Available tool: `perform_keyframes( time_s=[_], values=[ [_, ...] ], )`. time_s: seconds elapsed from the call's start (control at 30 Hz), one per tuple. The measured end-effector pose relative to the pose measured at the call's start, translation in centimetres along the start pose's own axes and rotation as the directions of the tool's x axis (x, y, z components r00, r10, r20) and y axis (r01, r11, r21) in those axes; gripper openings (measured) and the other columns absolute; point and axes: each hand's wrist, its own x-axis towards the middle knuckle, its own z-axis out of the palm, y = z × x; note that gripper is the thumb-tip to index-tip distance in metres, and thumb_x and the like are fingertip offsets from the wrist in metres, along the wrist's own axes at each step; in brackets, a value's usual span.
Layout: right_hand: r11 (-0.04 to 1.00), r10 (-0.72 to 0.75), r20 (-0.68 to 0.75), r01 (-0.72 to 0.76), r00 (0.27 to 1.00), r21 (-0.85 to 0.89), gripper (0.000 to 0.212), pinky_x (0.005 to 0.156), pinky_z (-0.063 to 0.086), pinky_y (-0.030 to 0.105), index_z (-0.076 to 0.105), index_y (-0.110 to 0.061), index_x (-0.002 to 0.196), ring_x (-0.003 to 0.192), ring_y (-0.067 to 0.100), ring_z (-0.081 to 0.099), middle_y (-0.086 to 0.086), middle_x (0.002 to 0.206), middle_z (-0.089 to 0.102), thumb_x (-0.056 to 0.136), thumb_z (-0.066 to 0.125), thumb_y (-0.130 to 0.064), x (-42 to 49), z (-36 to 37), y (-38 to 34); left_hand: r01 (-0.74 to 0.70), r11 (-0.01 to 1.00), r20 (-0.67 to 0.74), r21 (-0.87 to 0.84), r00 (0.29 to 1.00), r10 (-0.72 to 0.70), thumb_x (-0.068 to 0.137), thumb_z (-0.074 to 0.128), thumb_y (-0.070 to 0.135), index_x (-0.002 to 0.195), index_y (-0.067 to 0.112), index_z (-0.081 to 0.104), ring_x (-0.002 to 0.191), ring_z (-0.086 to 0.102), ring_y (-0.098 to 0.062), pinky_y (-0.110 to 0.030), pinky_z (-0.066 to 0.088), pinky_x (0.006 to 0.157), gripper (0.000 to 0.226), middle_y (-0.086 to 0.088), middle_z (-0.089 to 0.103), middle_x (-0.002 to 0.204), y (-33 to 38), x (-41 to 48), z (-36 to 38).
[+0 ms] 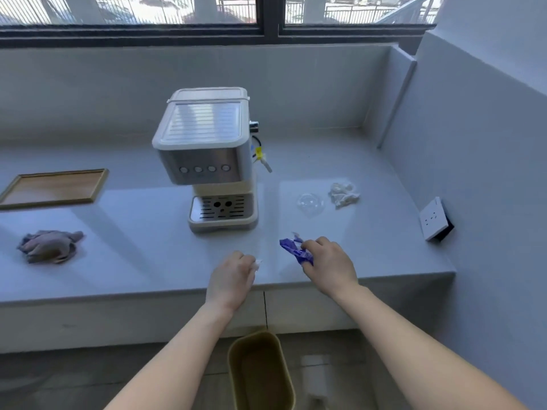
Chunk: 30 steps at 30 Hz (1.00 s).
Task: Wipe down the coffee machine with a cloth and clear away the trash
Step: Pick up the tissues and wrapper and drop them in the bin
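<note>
At desk front edge, both hands: working position as I read it from the head view.

Right hand [330, 263]: fingers curled shut around a crumpled purple wrapper [296, 251]; most of the wrapper sticks out to the left of the knuckles, low over the desk [118, 261].

Left hand [232, 279]: fingers pinched closed on a small white scrap [258, 264] at the fingertips; I cannot tell what the scrap is.

Bin [260, 371]: open-topped, tan, on the floor directly below the desk edge, between my two forearms and nearer me than either hand.

Key relation: bin lies down and back toward me from both hands; left hand sits almost straight above its far rim, right hand is offset to the right. I judge the left the nearer hand for a drop.

Bin long axis: runs away from me, so the opening is narrow side to side; the right hand would need to come inward.

Remaining trash: crumpled white tissue [343, 195] and a clear plastic lid [310, 202], both right of the coffee machine [207, 155], beyond the right hand.

Cloth [50, 246]: bunched, well apart to the left, untouched by either hand.

Step judged: trash clearing under way; wiping not yet begun.
</note>
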Motion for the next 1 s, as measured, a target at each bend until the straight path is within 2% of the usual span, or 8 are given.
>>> perform_keyframes(
  time_s=[0.1,0.27,0.4,0.53,0.67,0.77,0.87,1.0],
  values=[
    [0.999,-0.004,-0.030,0.005,1.000,0.032,0.028,0.069,0.050,0.036,0.060,-0.022,0.118,0.091,0.022,0.053,0.001,0.105,0.060,0.091,0.056,-0.027,-2.9,1.6,-1.8,-0.019,1.000,0.008,-0.017,1.000,0.019,0.098,0.054,0.024,0.102,0.012,0.068,0.083,0.059,-0.024,-0.043,0.053,0.072,0.019,-0.006,0.063,0.094,-1.4,-2.9,-0.4],
    [0.993,-0.015,-0.009,0.016,1.000,0.118,0.036,0.067,0.047,0.025,0.059,-0.027,0.124,0.094,0.015,0.057,-0.005,0.110,0.062,0.089,0.060,-0.035,-7.8,6.6,-4.1,0.022,0.998,-0.002,-0.066,1.000,-0.022,0.097,0.058,0.026,0.103,0.016,0.070,0.079,0.060,-0.017,-0.037,0.054,0.069,0.017,0.000,0.066,0.091,-3.4,-8.3,0.6],
    [0.987,-0.013,0.115,-0.006,0.993,0.163,0.040,0.070,0.047,0.018,0.056,-0.033,0.128,0.090,0.006,0.055,-0.012,0.108,0.061,0.089,0.062,-0.039,-10.9,12.3,-4.0,0.128,0.989,0.058,-0.078,0.991,-0.123,0.094,0.060,0.023,0.106,0.021,0.070,0.083,0.060,-0.012,-0.028,0.051,0.070,0.015,0.005,0.067,0.094,-5.6,-12.3,4.1],
    [0.992,-0.015,0.263,-0.019,0.965,0.128,0.040,0.078,0.051,0.026,0.056,-0.031,0.129,0.095,0.012,0.057,-0.007,0.111,0.061,0.089,0.060,-0.035,-12.1,17.9,-1.8,0.233,0.972,0.160,-0.039,0.961,-0.224,0.091,0.060,0.021,0.094,0.020,0.069,0.079,0.059,-0.016,-0.026,0.042,0.064,0.009,0.005,0.061,0.084,-7.9,-14.8,9.4],
    [0.994,0.008,0.356,-0.044,0.934,0.095,0.038,0.075,0.054,0.028,0.057,-0.030,0.127,0.092,0.014,0.059,-0.004,0.109,0.061,0.089,0.062,-0.032,-12.1,23.1,0.7,0.319,0.946,0.208,-0.055,0.931,-0.301,0.090,0.066,0.021,0.096,0.023,0.069,0.074,0.054,-0.007,-0.017,0.034,0.060,0.007,0.008,0.061,0.085,-9.5,-16.1,14.8],
    [0.992,0.046,0.411,-0.089,0.910,0.087,0.033,0.072,0.055,0.027,0.055,-0.033,0.121,0.087,0.011,0.059,-0.006,0.106,0.061,0.089,0.063,-0.032,-11.9,27.4,2.3,0.396,0.918,0.265,-0.034,0.889,-0.373,0.091,0.067,0.026,0.102,0.027,0.067,0.076,0.056,-0.006,-0.015,0.040,0.062,0.012,0.010,0.063,0.092,-10.5,-16.6,19.1],
    [0.985,0.088,0.473,-0.146,0.877,0.088,0.035,0.067,0.053,0.024,0.054,-0.034,0.123,0.084,0.011,0.059,-0.006,0.106,0.061,0.090,0.064,-0.032,-12.1,31.9,3.6,0.440,0.898,0.318,-0.003,0.852,-0.417,0.092,0.065,0.027,0.113,0.025,0.065,0.085,0.063,-0.009,-0.023,0.054,0.072,0.021,0.005,0.068,0.105,-11.7,-17.1,23.1],
    [0.981,0.130,0.512,-0.185,0.849,0.057,0.029,0.066,0.058,0.029,0.054,-0.035,0.116,0.075,0.009,0.059,-0.008,0.097,0.057,0.089,0.064,-0.034,-12.2,36.9,5.2,0.469,0.882,0.344,0.038,0.823,-0.452,0.093,0.063,0.027,0.120,0.026,0.061,0.090,0.066,-0.012,-0.024,0.053,0.074,0.026,0.005,0.069,0.108,-13.3,-17.5,27.3]
  ],
)
